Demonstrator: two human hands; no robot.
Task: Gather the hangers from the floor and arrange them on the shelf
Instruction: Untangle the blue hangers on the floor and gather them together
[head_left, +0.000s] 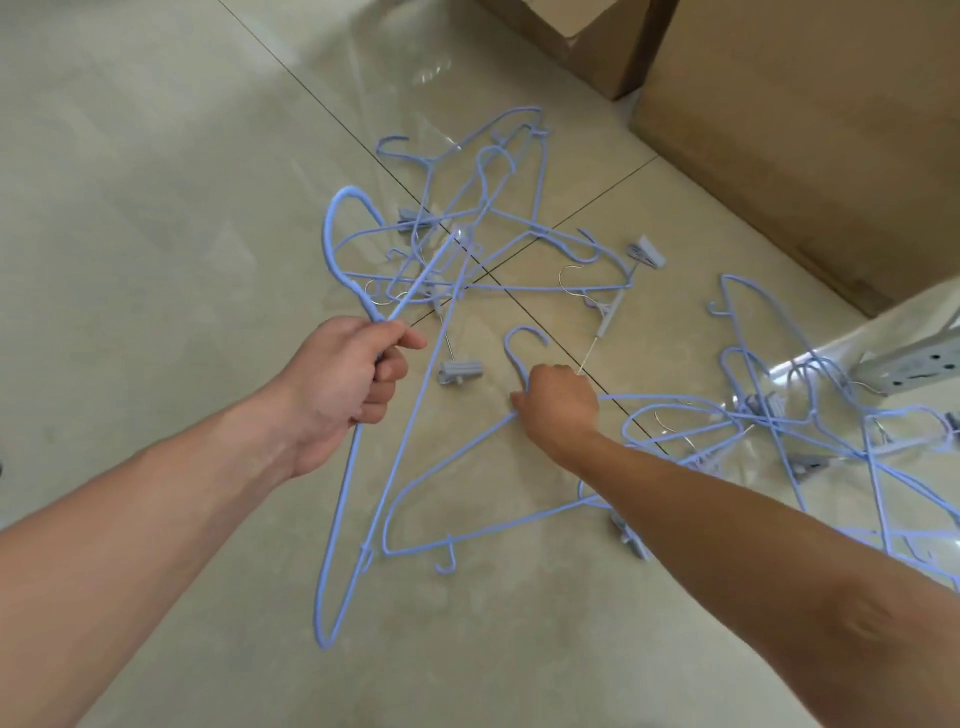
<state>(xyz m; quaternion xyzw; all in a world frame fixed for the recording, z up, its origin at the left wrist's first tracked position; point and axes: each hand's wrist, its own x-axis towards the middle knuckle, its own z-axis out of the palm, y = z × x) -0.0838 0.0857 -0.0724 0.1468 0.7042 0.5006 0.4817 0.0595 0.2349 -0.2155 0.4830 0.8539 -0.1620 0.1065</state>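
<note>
Mostly thin blue wire hangers (467, 244), tangled.

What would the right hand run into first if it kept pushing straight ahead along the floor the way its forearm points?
The right hand is already closed at the neck of a blue hanger, so that hook comes first. Beyond it, probably the gray clip, then the tangled hanger pile; depth is uncertain.
</note>
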